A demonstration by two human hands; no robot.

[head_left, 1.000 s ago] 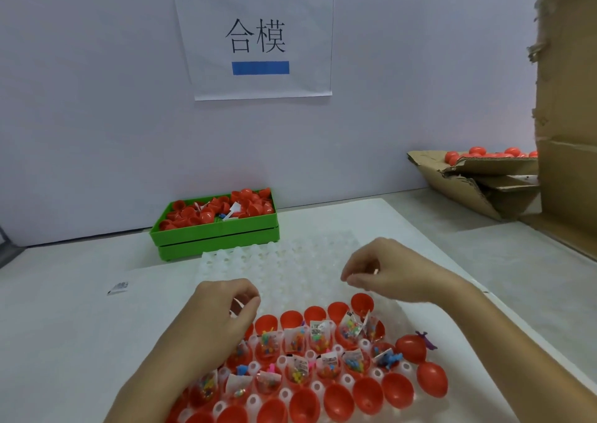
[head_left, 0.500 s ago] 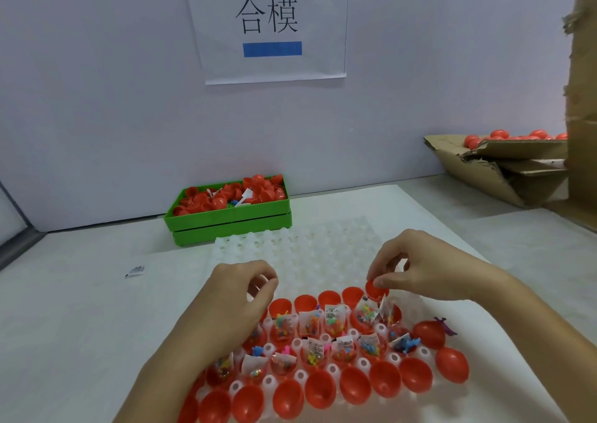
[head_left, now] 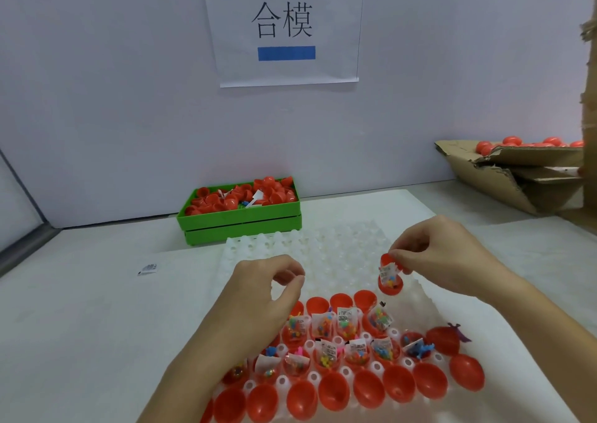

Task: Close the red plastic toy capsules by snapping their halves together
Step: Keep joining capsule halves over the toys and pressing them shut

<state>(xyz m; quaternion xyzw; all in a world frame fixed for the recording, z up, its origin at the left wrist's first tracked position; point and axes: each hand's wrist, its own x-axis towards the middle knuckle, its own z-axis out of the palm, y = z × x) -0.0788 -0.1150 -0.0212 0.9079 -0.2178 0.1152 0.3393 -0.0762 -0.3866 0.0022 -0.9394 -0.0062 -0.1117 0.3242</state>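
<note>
My right hand (head_left: 452,258) pinches the rim of a red capsule half (head_left: 391,285) holding a small toy packet, raised just above the white dimpled tray (head_left: 323,248). My left hand (head_left: 258,296) hovers over the tray's left side, fingers loosely curled, with nothing visible in it. Several red halves with toy packets (head_left: 347,322) sit in the tray's middle rows. Empty red halves (head_left: 332,390) line the front row. A closed red capsule (head_left: 442,340) lies at the tray's right with a purple toy (head_left: 458,330) sticking out.
A green bin (head_left: 239,219) of loose red halves stands behind the tray by the wall. A torn cardboard box (head_left: 517,177) with closed red capsules sits at the back right. A small label scrap (head_left: 147,268) lies on the table to the left.
My right hand has taken a filled red half from the tray's back row and lifted it. My left hand has stayed curled over the tray's left side.
</note>
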